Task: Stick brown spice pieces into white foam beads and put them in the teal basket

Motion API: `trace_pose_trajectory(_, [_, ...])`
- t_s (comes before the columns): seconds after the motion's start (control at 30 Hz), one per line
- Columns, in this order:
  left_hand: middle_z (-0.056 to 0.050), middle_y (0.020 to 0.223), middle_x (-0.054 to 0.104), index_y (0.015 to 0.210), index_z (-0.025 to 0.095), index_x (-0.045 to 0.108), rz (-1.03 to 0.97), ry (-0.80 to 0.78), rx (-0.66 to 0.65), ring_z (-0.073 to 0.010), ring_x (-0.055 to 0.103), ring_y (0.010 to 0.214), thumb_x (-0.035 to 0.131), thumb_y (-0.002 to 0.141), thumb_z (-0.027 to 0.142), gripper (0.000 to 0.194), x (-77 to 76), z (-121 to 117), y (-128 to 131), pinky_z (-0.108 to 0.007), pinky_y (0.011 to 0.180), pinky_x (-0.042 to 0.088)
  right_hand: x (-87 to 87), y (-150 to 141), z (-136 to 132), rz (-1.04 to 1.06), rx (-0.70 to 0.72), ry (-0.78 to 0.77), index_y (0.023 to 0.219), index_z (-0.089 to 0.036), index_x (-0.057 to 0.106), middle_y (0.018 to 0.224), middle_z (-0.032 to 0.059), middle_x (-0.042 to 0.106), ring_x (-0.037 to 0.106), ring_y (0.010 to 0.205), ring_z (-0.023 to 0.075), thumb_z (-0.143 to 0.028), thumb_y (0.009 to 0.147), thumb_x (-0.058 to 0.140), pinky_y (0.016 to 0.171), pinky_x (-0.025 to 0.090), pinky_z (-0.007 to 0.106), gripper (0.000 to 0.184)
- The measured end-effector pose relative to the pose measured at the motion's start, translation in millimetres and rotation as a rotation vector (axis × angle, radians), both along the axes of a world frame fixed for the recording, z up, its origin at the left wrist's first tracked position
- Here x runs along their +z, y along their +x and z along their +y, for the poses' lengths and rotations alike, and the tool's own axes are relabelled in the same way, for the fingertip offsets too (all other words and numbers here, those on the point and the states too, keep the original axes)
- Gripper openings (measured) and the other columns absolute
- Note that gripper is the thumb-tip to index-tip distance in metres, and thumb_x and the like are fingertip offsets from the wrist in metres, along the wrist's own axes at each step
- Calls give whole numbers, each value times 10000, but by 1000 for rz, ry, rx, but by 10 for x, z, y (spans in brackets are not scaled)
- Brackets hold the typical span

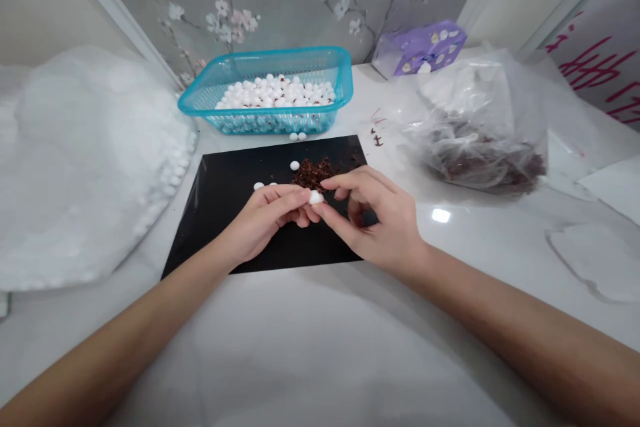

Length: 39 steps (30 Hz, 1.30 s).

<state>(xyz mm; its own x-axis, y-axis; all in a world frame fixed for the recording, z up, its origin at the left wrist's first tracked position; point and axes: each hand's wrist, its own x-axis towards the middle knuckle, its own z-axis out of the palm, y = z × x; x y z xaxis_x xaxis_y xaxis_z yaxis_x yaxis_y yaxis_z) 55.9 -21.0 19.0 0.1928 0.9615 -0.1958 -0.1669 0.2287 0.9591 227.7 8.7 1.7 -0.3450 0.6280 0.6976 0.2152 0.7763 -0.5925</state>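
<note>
Over the black mat, my left hand is closed with a small white ball between its thumb and fingers. From the other side my right hand meets the ball, its thumb at the lower edge and its bent index fingertip close to the top. Whether a small piece is in these right fingertips is too small to tell. Right behind the hands lies a pile of dark brown shreds. A loose white ball rests beside that pile, and another white ball is near my left knuckles.
At the back stands a blue plastic basket of white balls, some with brown bits. A large clear bag of white balls fills the left side. On the right are a bag of brown shreds and a purple box.
</note>
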Motion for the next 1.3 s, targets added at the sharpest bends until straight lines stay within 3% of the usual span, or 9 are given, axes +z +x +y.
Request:
trace_pose_trajectory(0.3, [12,579,623,619,151,685,53,19,-3,-53,512,533,700,702,334,201,-12,-5,-32,-145,538,410,-4,-3,-21,-36,93,117,851,-182,530,694,-18,554,527,590,76,-118,825,554,470,406,182,74])
trace_pose_trajectory(0.5, [4,582,624,585,143,669,102,12,29,-59,497,530,708,683,366,247,17,-3,-3,-160,535,405,20,-18,-29,-38,64,141,774,-182,507,632,-37,510,490,554,65,-71,818,530,460,382,169,122])
trace_pose_trajectory(0.9, [3,598,664,668,173,719,113,56,-29,-51,543,547,716,695,306,135,-13,-2,-33,-125,513,410,34,13,-30,-169,122,129,705,-182,472,632,-35,467,420,518,59,-84,826,498,439,333,177,158])
trace_pose_trajectory(1.13, [8,604,655,619,160,700,39,18,-11,-43,526,533,709,692,359,212,4,-1,-19,-116,534,427,-3,-15,-35,-67,67,74,830,-185,523,697,-26,533,501,569,64,-163,832,543,454,372,174,30])
trace_pose_trajectory(1.3, [-12,639,665,666,146,703,39,-16,-8,-62,539,545,682,717,357,218,-16,-4,-26,-143,538,436,-4,-14,-26,-29,-9,4,902,-191,530,726,-20,555,539,599,84,-229,779,624,481,411,192,160])
